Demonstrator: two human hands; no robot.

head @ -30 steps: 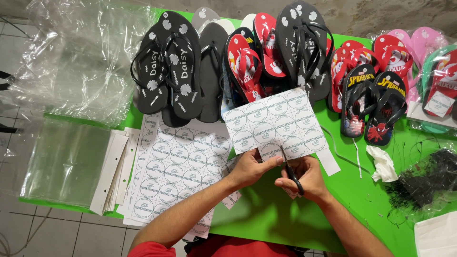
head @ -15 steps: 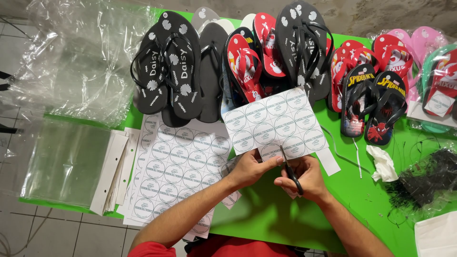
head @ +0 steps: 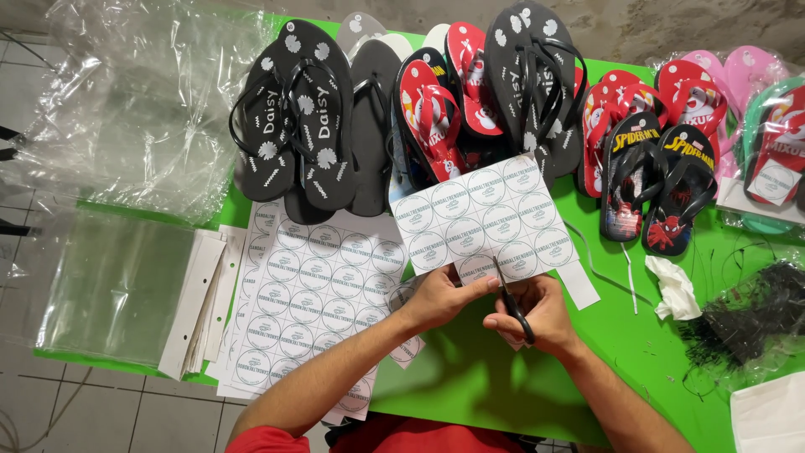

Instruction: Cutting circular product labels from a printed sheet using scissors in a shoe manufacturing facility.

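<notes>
1. Left hand [head: 443, 295]: forearm enters from 7 o'clock and runs up toward centre. Fingers curled, thumb on top, pinching the lower edge of the label sheet [head: 486, 220]. Wrist roughly straight.
2. Right hand [head: 537, 312]: forearm enters from 5 o'clock. Fingers closed through the handles of the scissors [head: 511, 304]; knuckles face up. The two hands sit just beside each other, nearly touching.
3. Scissors: dark handles, blades pointing to 12 o'clock, tips at the sheet's lower edge between two rows of round labels. Whether the blades are parted cannot be told.
4. Label sheet: white, printed with rows of round labels, held tilted above the green table [head: 470, 386], its far edge lying against the flip-flops. A narrow cut strip [head: 579, 283] hangs at the sheet's 4 o'clock corner.
5. Stack of sheets [head: 310, 294]: further label sheets lie flat on the table at 9 o'clock from the left hand, partly under the forearm.
6. White cards [head: 197, 302]: punched cards stacked at the sheets' 9 o'clock side.
7. Flip-flops [head: 436, 101]: black, red and pink pairs ranged along the table's 12 o'clock edge.
8. Clear bags [head: 134, 109]: piled at 10 o'clock, overhanging the table.
9. Dark ties [head: 755, 315]: tangled heap at 3 o'clock, beside a crumpled white scrap [head: 675, 289].
</notes>
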